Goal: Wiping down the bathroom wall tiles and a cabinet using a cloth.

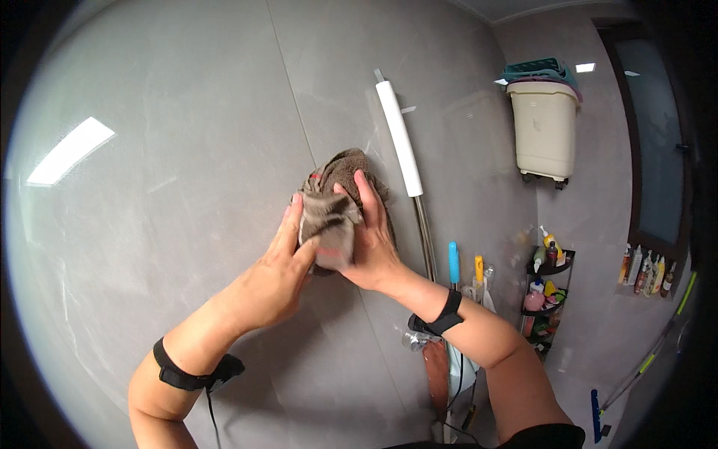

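A brown terry cloth (345, 168) with small red marks is bunched up in front of the grey wall panel (185, 101). My left hand (280, 275) grips its left side, fingers pointing up and thumb laid across the front fold. On the other side my right hand (373, 247) holds the cloth, its fingers spread upward over the rougher part. The lower fold between the hands is slightly blurred. Whether the cloth touches the wall is hard to tell. Both forearms wear black straps with cables hanging from them.
Just right of the cloth stands a metal pole with a white sleeve (399, 137). Blue (454, 262) and yellow handles (478, 268) rise below it. Farther right are a cream bin (543, 132), a black corner shelf (552, 268) with bottles, a dark-framed window (650, 140) and a squeegee (596, 415).
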